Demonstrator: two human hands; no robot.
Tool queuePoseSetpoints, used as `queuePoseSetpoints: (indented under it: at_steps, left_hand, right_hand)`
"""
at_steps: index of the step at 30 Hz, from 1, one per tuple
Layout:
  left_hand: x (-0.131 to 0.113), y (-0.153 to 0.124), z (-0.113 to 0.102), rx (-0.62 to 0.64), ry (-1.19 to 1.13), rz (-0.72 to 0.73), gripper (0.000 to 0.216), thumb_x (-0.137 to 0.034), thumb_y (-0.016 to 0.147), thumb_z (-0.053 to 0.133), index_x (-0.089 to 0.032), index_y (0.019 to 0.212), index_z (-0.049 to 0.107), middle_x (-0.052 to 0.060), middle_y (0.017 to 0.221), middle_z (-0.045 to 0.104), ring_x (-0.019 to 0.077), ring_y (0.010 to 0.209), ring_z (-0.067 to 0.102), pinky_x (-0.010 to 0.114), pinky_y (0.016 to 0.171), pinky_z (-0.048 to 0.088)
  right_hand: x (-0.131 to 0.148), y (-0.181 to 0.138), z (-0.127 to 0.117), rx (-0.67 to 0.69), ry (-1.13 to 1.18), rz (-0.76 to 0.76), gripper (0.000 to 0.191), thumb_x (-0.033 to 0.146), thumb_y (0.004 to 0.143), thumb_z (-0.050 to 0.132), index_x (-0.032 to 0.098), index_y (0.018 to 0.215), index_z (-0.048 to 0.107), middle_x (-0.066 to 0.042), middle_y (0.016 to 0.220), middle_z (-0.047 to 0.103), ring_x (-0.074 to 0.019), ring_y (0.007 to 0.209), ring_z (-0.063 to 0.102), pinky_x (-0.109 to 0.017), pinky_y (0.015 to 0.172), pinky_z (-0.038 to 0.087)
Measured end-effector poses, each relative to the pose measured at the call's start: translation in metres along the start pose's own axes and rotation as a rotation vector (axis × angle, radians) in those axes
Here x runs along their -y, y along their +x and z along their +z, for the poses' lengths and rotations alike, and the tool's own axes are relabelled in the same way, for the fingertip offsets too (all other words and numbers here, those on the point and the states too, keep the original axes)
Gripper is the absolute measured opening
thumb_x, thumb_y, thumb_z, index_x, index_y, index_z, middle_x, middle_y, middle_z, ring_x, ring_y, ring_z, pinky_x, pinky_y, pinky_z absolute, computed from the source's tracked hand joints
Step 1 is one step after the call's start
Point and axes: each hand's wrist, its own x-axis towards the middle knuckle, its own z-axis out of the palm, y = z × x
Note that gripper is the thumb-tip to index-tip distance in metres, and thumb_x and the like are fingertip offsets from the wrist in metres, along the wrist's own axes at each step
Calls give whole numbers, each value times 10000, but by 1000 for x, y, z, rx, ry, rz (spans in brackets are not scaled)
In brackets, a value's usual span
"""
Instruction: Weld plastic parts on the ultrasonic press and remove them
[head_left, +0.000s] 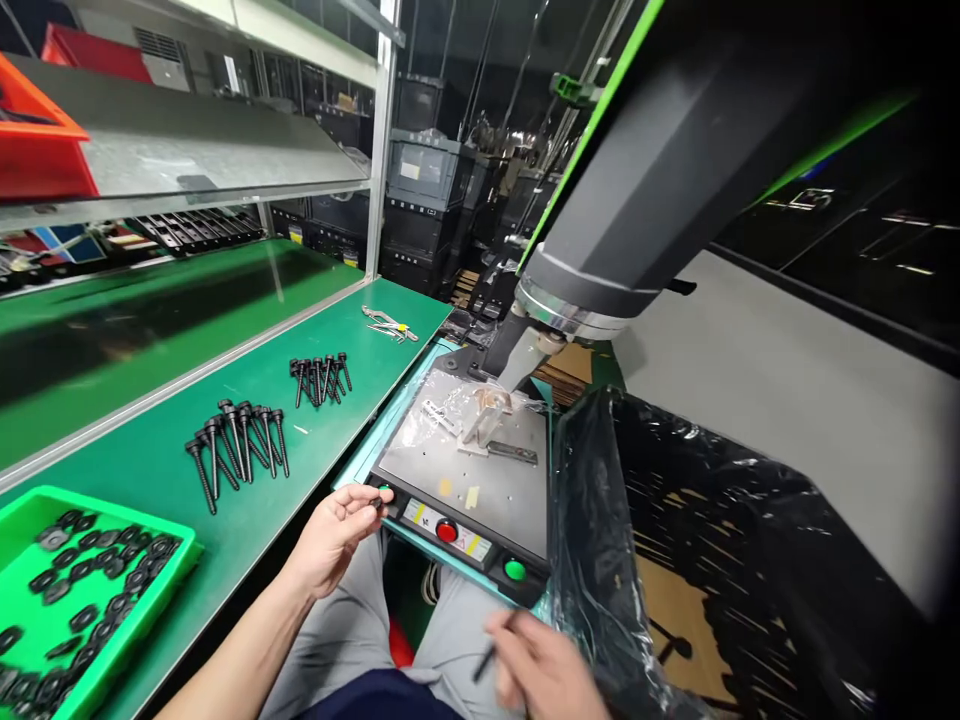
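Observation:
My left hand [334, 535] hovers at the front left corner of the welding machine's base [480, 480], its fingertips pinching a small black part right beside the left green button [385, 491]. My right hand [544, 665] is low in front of the machine, blurred by motion, and closed on a thin black rod-like part [491, 650]. It is just below the right green button [514, 569]. A red button [447, 530] sits between the two green ones. The machine's horn [525, 355] hangs above a metal fixture [487, 415] on the plate.
Two groups of black long-stemmed parts [236, 445] [321, 378] lie on the green bench. A green tray [82, 600] of small black pieces stands at the lower left. Pliers [390, 323] lie farther back. A box lined with black plastic [712, 560] stands to the right.

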Motion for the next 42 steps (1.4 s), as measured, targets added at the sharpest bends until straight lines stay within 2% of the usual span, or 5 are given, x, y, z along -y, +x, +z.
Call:
queuePoseSetpoints:
  at_steps: [2, 8, 23, 33, 42]
  left_hand:
    - [3, -8, 1, -4, 46, 59, 402, -335, 594, 896, -173, 910, 710, 108, 1088, 746, 228, 955, 702, 363, 906, 536]
    - [14, -26, 2, 24, 169, 116, 347, -299, 629, 873, -173, 924, 741, 126, 1104, 746, 286, 1118, 663, 439, 1046, 474]
    - [21, -24, 29, 102, 176, 111, 295, -262, 616, 883, -183, 875, 764, 89, 1021, 751, 243, 879, 723, 423, 872, 581]
    - [36, 2, 45, 183, 962, 590, 332, -332, 821, 725, -262, 1145, 722, 50, 1095, 749, 195, 960, 711, 303, 870, 589]
    - [71, 31, 68, 181, 1211, 942, 307, -319, 924, 597, -236, 1212, 662, 45, 1031, 761, 155, 841, 724, 236, 729, 603]
  right_hand:
    - [-1, 21, 27, 300, -228, -210, 384, 458, 918, 592, 221, 623, 526, -8, 714, 533, -198, 691, 542, -324, 636, 439]
    - [-13, 48, 76, 495, -294, -419, 288, 246, 958, 459, 220, 687, 365, 35, 692, 445, -149, 648, 436, -289, 621, 318]
    - [-27, 43, 67, 421, -67, -373, 281, 248, 934, 494, 214, 664, 422, 25, 665, 529, -143, 619, 496, -275, 594, 346]
    - [-23, 66, 44, 229, 203, -384, 432, 356, 916, 635, 259, 1330, 565, -80, 1142, 631, -212, 924, 618, -315, 748, 520]
    - [-37, 94, 32, 148, 424, -231, 350, 342, 823, 730, 212, 1143, 681, -38, 876, 679, -190, 763, 611, -307, 688, 508]
